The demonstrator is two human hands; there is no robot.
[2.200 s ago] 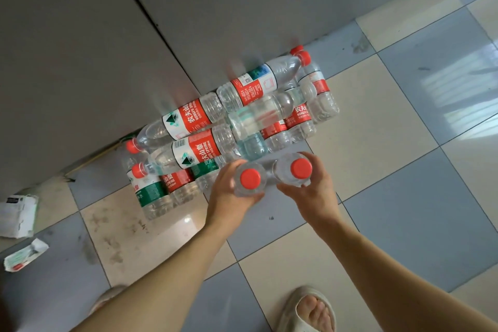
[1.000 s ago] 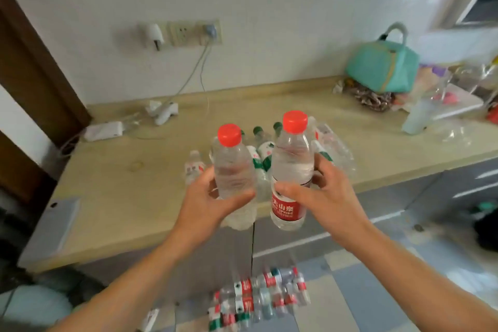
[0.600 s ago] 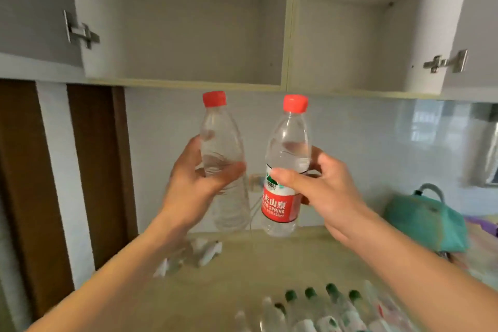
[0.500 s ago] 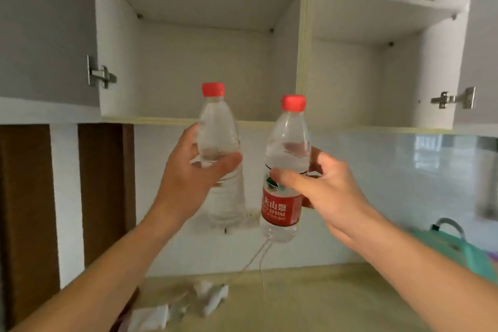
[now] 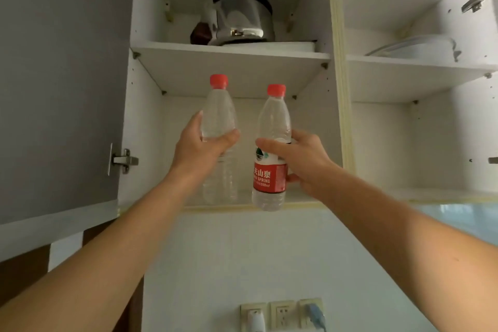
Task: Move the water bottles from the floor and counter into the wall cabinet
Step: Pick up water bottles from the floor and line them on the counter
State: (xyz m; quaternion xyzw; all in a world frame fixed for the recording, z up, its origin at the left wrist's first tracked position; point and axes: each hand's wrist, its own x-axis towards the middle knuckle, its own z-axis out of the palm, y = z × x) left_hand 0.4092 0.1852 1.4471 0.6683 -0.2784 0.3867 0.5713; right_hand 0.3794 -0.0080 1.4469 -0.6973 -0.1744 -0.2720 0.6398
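Head view: looking up at the open wall cabinet [image 5: 334,89], both my arms raised in front of it.
Left hand [image 5: 200,147]: fingers and thumb wrapped round the unlabelled bottle [image 5: 219,121] at its upper body; red cap up, bottle upright.
Right hand [image 5: 301,159]: thumb across the front, fingers behind, holding the red-label bottle [image 5: 270,170] just above the label; upright, a touch lower than the left one.
Bottle position: both sit in front of the lower left compartment. Unlabelled one's base looks level with or just inside the bottom shelf lip [image 5: 229,207]; labelled one's base overlaps the lip, so I judge it's not over the edge yet.
Step in hand: setting both down on the bottom shelf, left compartment.
How I'd do it: lift the right bottle a bit so its base clears the lip, then push both straight in. Keep them vertical; caps are near the upper shelf [image 5: 231,54] underside, so no extra height.
Placement: go deep and to the left wall, leave front room for the rest.
Release: let go only once each base sits flat; one at a time if they crowd each other.
Risk: base catching the lip and tipping the bottle back toward me.
Further in: metal kettle [image 5: 239,19] on the upper shelf, well apart from the bottles.
Below: wall sockets [image 5: 283,315], out of the way.
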